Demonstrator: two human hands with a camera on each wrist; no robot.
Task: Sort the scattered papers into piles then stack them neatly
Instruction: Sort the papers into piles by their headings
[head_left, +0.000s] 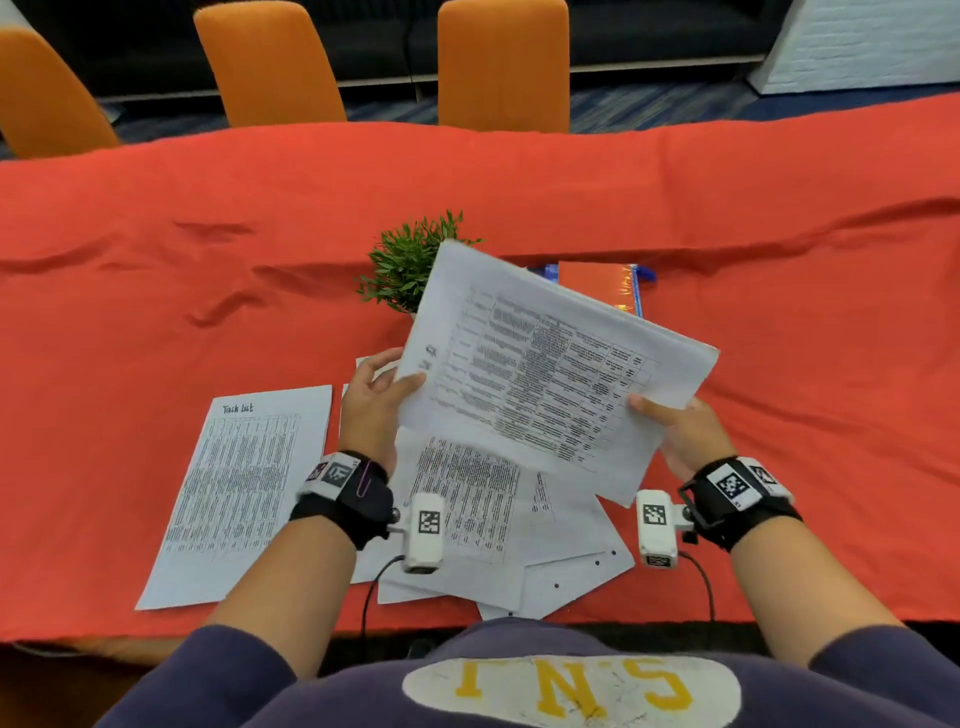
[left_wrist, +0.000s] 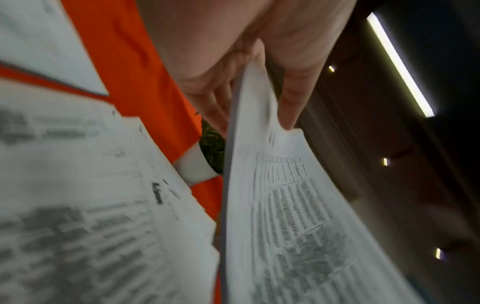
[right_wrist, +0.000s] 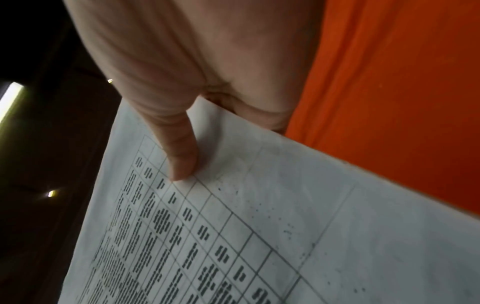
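A bundle of printed sheets (head_left: 550, 374) with tables is held tilted above the red tablecloth (head_left: 156, 291). My left hand (head_left: 376, 395) pinches its left edge, thumb on top (left_wrist: 291, 115), fingers beneath. My right hand (head_left: 670, 421) pinches the right edge, thumb (right_wrist: 182, 160) pressed on the printed face (right_wrist: 233, 226). Under the bundle, several loose sheets (head_left: 483, 519) lie overlapped and askew near the table's front edge. A single "Task list" sheet (head_left: 239, 493) lies flat to the left.
A small green plant (head_left: 405, 265) in a white pot (left_wrist: 194, 166) stands just behind the held bundle. An orange and blue folder (head_left: 602, 286) lies behind to the right. Three orange chairs (head_left: 504, 62) line the table's far side.
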